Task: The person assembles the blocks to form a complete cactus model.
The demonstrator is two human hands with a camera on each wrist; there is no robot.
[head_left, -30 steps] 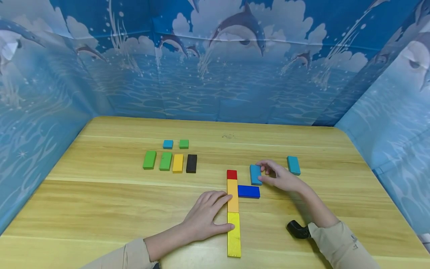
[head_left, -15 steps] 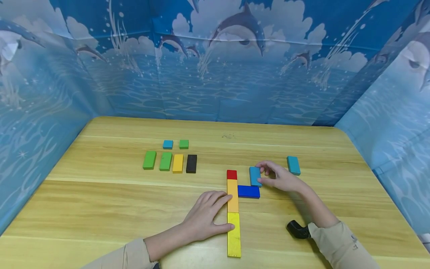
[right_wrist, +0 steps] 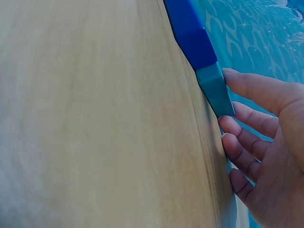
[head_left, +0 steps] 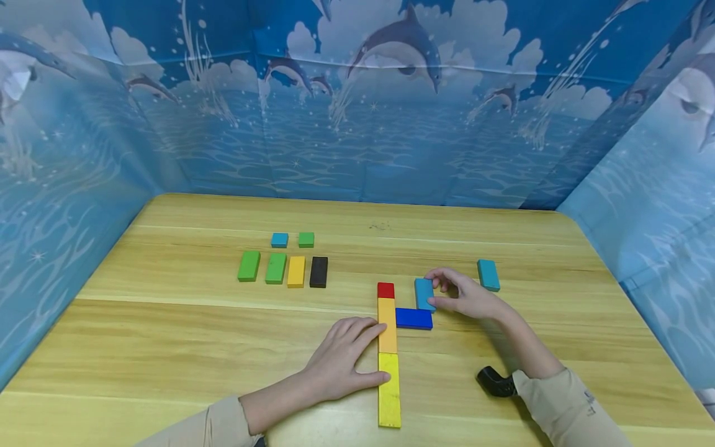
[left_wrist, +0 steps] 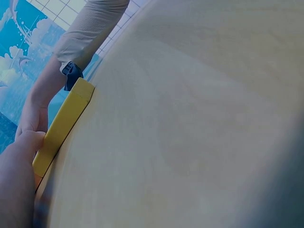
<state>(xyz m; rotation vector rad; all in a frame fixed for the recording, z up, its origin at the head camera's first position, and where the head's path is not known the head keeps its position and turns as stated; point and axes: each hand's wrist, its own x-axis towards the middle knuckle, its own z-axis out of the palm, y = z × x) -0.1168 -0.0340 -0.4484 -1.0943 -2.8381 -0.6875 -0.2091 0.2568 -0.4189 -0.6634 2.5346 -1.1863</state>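
In the head view a column of blocks runs toward me: a red block (head_left: 385,290), an orange block (head_left: 386,335) and a yellow block (head_left: 388,403). My left hand (head_left: 343,363) rests on the column with fingers extended, a fingertip on the orange block and the thumb on the yellow one. From the column's right side a dark blue block (head_left: 413,319) sticks out crosswise. My right hand (head_left: 463,295) pinches a light blue block (head_left: 424,292) between thumb and fingers. That block's near end meets the dark blue block by its right end, also in the right wrist view.
Back left lie two green blocks (head_left: 248,267), a yellow-orange block (head_left: 296,272) and a black block (head_left: 318,272) in a row. Behind them are a small blue block (head_left: 280,240) and a small green block (head_left: 306,239). A teal block (head_left: 488,275) lies beyond my right hand.
My right hand has drawn the light blue block slightly toward me, closing the gap to the dark blue block. The left hand and the column have stayed in place.
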